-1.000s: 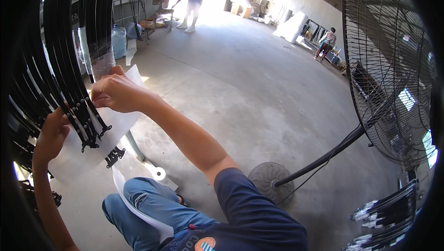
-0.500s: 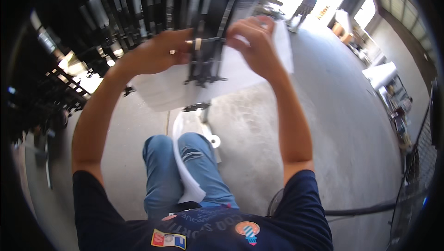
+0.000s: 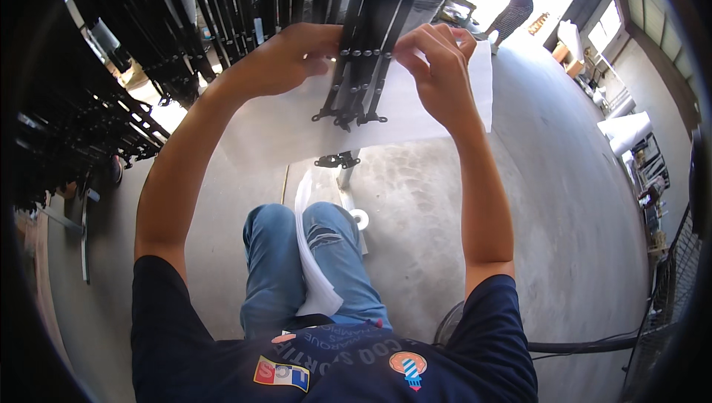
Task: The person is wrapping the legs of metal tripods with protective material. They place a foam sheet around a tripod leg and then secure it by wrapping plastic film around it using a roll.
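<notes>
Before me hangs a bundle of black metal bars (image 3: pixel 361 76) with riveted joints and small hooked ends. My left hand (image 3: pixel 293 58) is at its left edge, with curled fingers reaching partly behind the bars and the thumb in front. At the right edge, my right hand (image 3: pixel 443 69) has bent fingers, its thumb and fingertips against the outermost bar. Behind the bars and both hands spreads a thin white sheet (image 3: pixel 437 110). More white sheets (image 3: pixel 315 280) lie in a curved stack across my lap.
Rows of similar black bars (image 3: pixel 222 10) hang at the left and ahead. A white roll (image 3: pixel 359 219) is on the floor beside my knee. Far ahead on the right stands another person (image 3: pixel 515 2). Shelving with goods (image 3: pixel 649 165) lines the right wall, and a black hose (image 3: pixel 578 346) runs at lower right.
Bars, hands and lap now appear a little further right in view. The bars, blurred before, hang sharp and steady. The white sheet also sits further right behind them.
</notes>
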The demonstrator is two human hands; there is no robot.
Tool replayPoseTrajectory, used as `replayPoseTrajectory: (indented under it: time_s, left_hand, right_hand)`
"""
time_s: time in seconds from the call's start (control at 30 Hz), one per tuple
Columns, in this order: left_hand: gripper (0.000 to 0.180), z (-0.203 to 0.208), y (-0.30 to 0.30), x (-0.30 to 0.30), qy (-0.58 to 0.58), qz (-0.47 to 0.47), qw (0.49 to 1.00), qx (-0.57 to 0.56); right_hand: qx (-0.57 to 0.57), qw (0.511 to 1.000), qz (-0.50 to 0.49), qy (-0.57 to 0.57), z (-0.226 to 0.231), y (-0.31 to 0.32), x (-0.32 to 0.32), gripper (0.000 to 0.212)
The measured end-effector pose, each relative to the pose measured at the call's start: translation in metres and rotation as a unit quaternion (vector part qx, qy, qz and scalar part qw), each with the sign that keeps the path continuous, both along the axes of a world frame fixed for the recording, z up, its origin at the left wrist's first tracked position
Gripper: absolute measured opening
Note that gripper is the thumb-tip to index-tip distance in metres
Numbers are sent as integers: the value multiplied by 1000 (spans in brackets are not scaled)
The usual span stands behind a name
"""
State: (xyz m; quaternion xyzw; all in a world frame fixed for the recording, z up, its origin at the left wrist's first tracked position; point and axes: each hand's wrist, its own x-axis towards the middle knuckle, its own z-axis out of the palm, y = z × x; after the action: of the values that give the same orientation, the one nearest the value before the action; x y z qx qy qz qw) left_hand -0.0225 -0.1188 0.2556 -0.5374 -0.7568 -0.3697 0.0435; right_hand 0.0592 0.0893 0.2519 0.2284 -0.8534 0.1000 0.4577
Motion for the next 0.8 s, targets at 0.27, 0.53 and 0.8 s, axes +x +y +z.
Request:
replayPoseTrajectory:
  time_s: [0.27, 0.53, 0.8]
  left_hand:
    - [61, -39, -22, -28, -83, -8, 993, 87]
    - [47, -29, 25, 3, -7, 143, 985, 99]
    - [41, -45, 15, -18, -99, 48, 983, 150]
  right_hand:
    - [-21, 999, 12, 31, -11, -7, -18, 11]
    - [-59, 998, 21, 30, -11, -2, -13, 12]
    - [-73, 996, 40, 37, -13, -6, -17, 13]
